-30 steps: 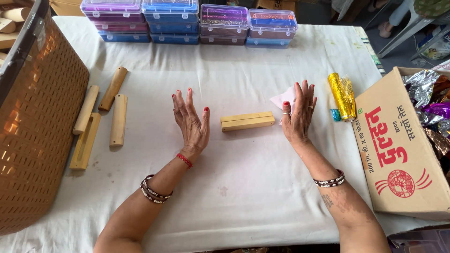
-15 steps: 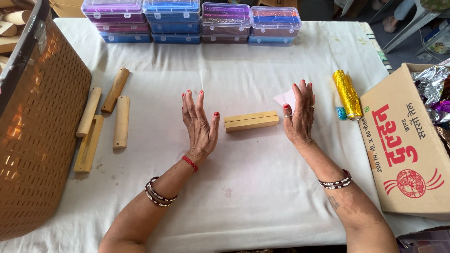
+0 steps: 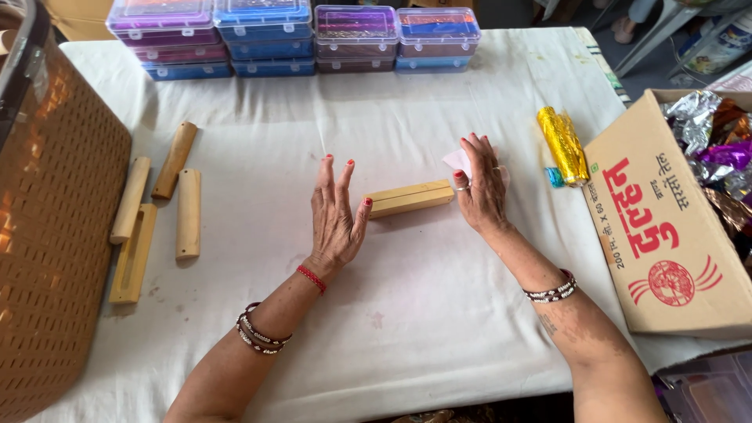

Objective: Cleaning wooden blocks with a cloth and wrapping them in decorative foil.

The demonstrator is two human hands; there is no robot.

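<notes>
One wooden block (image 3: pixel 410 198), long axis left-right.

A: Room near the hands?
B: Between the left hand (image 3: pixel 335 211) and right hand (image 3: pixel 479 186) lies a wooden block (image 3: pixel 410 198), filling the gap. Bare surface (image 3: pixel 407 313) lies open on the near side of both hands, between the forearms.

A: Obstacles outward?
B: Left of the left hand: four wooden pieces (image 3: pixel 160 207), then a woven basket (image 3: pixel 55 235). Right of the right hand: a gold foil roll (image 3: pixel 562 145), then a cardboard box (image 3: pixel 666 227). Beyond both hands: open cloth, then stacked plastic cases (image 3: pixel 290 37).
</notes>
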